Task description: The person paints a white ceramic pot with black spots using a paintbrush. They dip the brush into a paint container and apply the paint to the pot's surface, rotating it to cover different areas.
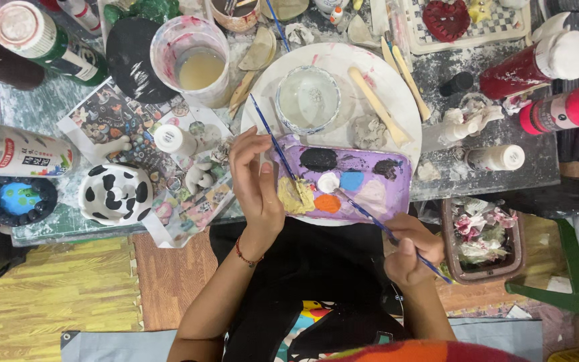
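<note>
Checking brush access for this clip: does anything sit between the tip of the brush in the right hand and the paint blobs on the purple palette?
Nothing visible does. The right hand holds a thin blue brush whose tip already meets the white blob on the purple palette. The left hand holds a second brush off to the side, not across that path.
</note>
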